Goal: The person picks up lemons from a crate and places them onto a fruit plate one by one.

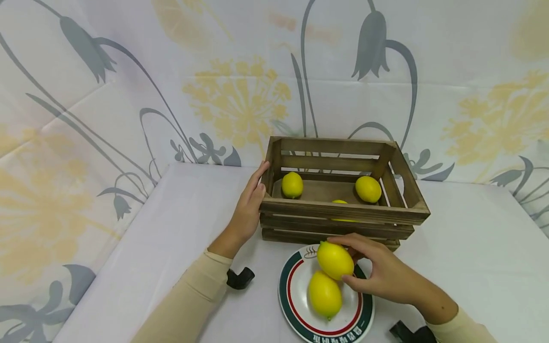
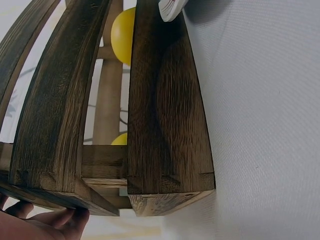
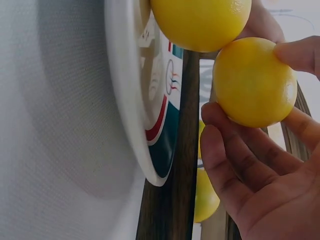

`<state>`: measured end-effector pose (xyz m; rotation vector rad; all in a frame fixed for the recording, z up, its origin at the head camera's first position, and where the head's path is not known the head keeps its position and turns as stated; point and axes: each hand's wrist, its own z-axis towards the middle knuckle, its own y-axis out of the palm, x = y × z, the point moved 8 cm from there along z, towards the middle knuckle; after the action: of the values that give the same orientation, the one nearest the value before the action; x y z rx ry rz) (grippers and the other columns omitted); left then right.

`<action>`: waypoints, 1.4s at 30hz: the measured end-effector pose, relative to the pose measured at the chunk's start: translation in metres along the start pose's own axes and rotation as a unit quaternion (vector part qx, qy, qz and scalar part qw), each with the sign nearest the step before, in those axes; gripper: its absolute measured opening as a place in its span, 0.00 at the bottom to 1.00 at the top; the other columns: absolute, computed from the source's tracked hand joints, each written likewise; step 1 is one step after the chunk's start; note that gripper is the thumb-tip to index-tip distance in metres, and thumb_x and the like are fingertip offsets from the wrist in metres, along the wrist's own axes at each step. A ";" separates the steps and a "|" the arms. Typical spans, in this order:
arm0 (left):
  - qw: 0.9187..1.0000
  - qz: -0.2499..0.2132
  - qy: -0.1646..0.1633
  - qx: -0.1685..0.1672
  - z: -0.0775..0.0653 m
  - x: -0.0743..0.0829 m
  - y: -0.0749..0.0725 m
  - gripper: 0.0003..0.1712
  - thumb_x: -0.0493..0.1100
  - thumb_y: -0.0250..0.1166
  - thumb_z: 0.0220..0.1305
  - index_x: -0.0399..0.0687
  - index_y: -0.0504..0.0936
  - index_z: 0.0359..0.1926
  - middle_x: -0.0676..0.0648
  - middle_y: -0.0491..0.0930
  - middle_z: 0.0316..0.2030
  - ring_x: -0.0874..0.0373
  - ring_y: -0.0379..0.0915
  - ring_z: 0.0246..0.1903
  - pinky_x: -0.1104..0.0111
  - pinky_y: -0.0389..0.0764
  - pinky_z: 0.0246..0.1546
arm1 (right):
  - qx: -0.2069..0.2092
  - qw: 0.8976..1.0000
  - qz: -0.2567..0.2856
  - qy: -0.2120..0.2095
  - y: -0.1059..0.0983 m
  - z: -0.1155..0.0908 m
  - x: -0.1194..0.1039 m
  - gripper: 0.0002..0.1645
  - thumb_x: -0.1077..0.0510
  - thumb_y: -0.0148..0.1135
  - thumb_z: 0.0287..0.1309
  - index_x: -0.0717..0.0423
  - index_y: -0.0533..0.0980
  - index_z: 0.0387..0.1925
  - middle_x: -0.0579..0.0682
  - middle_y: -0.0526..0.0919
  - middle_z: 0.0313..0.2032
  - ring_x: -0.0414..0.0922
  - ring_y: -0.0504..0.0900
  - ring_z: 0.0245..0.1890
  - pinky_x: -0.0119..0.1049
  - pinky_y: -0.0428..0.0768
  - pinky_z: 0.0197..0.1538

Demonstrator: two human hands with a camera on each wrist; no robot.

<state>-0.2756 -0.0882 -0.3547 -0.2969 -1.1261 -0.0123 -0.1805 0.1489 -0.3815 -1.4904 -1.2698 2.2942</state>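
In the head view my left hand [image 1: 245, 209] rests against the left end of a slatted wooden crate [image 1: 343, 209], its fingers laid along the side. The left wrist view shows those fingers [image 2: 60, 222] at the crate's end slats. Over a plate [image 1: 296, 319] with a green and red rim, my right hand [image 1: 381, 269] pinches a lemon [image 1: 336, 260] between thumb and fingers. Another lemon [image 1: 325, 295] lies on the plate, right beside the held one. In the right wrist view the held lemon [image 3: 255, 82] sits between thumb and fingertips.
Inside the crate lie a lemon [image 1: 292, 185] at the left, one [image 1: 368, 189] at the right and one [image 1: 340, 201] partly hidden behind the front slats. Black wrist-camera parts [image 1: 240, 278] show by the left sleeve. A flowered cloth [image 1: 240, 95] hangs behind the white table [image 1: 480, 247].
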 end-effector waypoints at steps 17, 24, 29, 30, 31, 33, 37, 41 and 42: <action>1.000 -0.001 0.005 0.005 0.001 0.001 -0.001 0.30 0.47 0.36 0.80 0.51 0.52 0.79 0.52 0.48 0.79 0.58 0.37 0.79 0.53 0.42 0.79 | -0.020 0.999 -0.014 0.023 0.004 0.002 0.011 0.38 0.52 0.74 0.54 0.40 0.71 0.66 0.45 0.79 0.54 0.35 0.75 0.39 0.30 0.81 0.37; 1.000 -0.002 0.002 0.002 0.001 -0.002 0.000 0.30 0.47 0.36 0.80 0.51 0.52 0.79 0.51 0.47 0.79 0.58 0.37 0.79 0.53 0.42 0.79 | -0.034 0.998 -0.016 0.046 0.007 0.001 0.016 0.37 0.50 0.74 0.54 0.41 0.71 0.66 0.46 0.78 0.53 0.35 0.73 0.36 0.29 0.79 0.33; 1.000 -0.005 0.001 0.002 0.000 -0.003 0.001 0.30 0.47 0.36 0.80 0.52 0.52 0.79 0.52 0.47 0.79 0.58 0.36 0.79 0.52 0.42 0.79 | -0.032 0.998 -0.018 0.042 0.008 0.001 0.017 0.37 0.51 0.74 0.54 0.43 0.72 0.65 0.47 0.78 0.53 0.36 0.74 0.35 0.29 0.78 0.32; 1.000 -0.005 0.000 0.002 0.000 -0.003 0.001 0.30 0.48 0.36 0.80 0.52 0.52 0.79 0.52 0.47 0.79 0.58 0.37 0.79 0.52 0.42 0.79 | -0.032 0.999 -0.018 0.040 0.009 0.001 0.017 0.37 0.51 0.74 0.54 0.43 0.72 0.65 0.47 0.78 0.53 0.36 0.74 0.35 0.29 0.78 0.32; 1.000 -0.006 0.000 0.002 0.000 -0.002 0.001 0.30 0.48 0.36 0.80 0.52 0.52 0.79 0.52 0.47 0.79 0.58 0.37 0.79 0.52 0.42 0.79 | -0.033 0.999 -0.017 0.038 0.009 0.001 0.017 0.37 0.51 0.74 0.54 0.44 0.72 0.65 0.47 0.78 0.53 0.37 0.74 0.35 0.29 0.78 0.32; 1.000 -0.006 0.001 0.001 0.000 -0.001 0.001 0.30 0.48 0.36 0.80 0.52 0.52 0.79 0.52 0.47 0.79 0.58 0.37 0.79 0.52 0.42 0.79 | -0.036 0.999 -0.013 0.035 0.010 0.001 0.018 0.37 0.51 0.74 0.54 0.44 0.72 0.65 0.47 0.78 0.52 0.37 0.74 0.34 0.29 0.78 0.32; 1.000 -0.005 0.002 0.000 0.001 0.000 0.002 0.30 0.47 0.36 0.80 0.51 0.52 0.79 0.52 0.47 0.79 0.58 0.37 0.79 0.52 0.42 0.79 | -0.042 0.999 -0.009 0.031 0.011 0.002 0.019 0.37 0.52 0.74 0.54 0.45 0.72 0.65 0.47 0.77 0.51 0.37 0.74 0.32 0.28 0.77 0.31; 1.000 0.001 0.000 0.001 0.000 -0.001 0.001 0.30 0.47 0.36 0.80 0.51 0.52 0.79 0.52 0.47 0.79 0.57 0.38 0.79 0.52 0.42 0.79 | -0.044 0.998 -0.014 0.030 0.013 0.002 0.020 0.37 0.53 0.74 0.54 0.45 0.72 0.65 0.46 0.77 0.50 0.37 0.73 0.32 0.28 0.77 0.32; 1.000 0.002 0.000 0.002 0.000 -0.002 0.000 0.30 0.47 0.36 0.80 0.51 0.52 0.79 0.51 0.47 0.79 0.57 0.38 0.79 0.52 0.43 0.79 | -0.044 0.998 -0.015 0.031 0.014 0.002 0.020 0.37 0.53 0.75 0.53 0.44 0.72 0.65 0.46 0.77 0.50 0.37 0.73 0.32 0.28 0.77 0.32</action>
<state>-0.2764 -0.0881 -0.3561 -0.2952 -1.1252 -0.0060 -0.1881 0.1489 -0.4043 -1.5455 -1.3819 2.1833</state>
